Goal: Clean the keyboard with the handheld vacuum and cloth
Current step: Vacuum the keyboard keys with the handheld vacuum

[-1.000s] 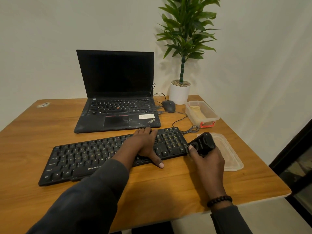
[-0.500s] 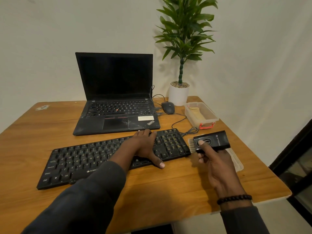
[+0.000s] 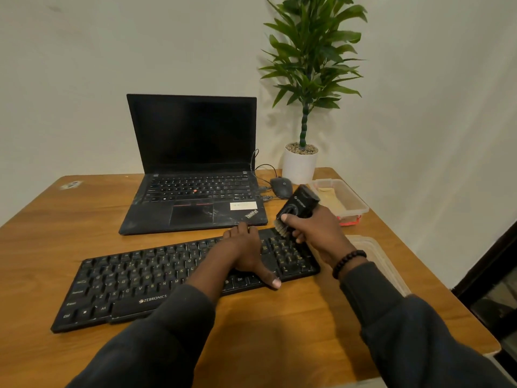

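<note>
Nearest me, both sleeves reach over the table (image 3: pixel 265 331) edge. The keyboard (image 3: pixel 140 278) lies slantwise across the wood, left end closer to me, right end angled away. My left hand (image 3: pixel 246 253) lies flat on it right of centre, fingers straight and spread over the far rows, thumb (image 3: pixel 272 281) hooked over the near edge, pinning it down.

Just beyond, my right hand (image 3: pixel 316 233) grips the vacuum (image 3: pixel 299 205), fingers curled round the body, thumb on top near the round button. The tool tilts nose-down and to the left, and its brush (image 3: pixel 281 228) sits at the far right corner of the keyboard, touching or a hair above the keys, I can't tell which. The hands are near each other, not touching.

Progress, as I judge it: early. The brush is only at the first corner, so the whole run of keys to the left looks undone, and the wipe has not begun. What I take for the cloth (image 3: pixel 331 196) lies pale and folded in the box (image 3: pixel 361 208) past my right hand, well clear of the keyboard. A clear lid (image 3: pixel 375 256) lies flat by my right wrist.

Further back: the laptop (image 3: pixel 193 169), open and dark, the mouse (image 3: pixel 281 186), the plant (image 3: pixel 300 163) at the wall.
</note>
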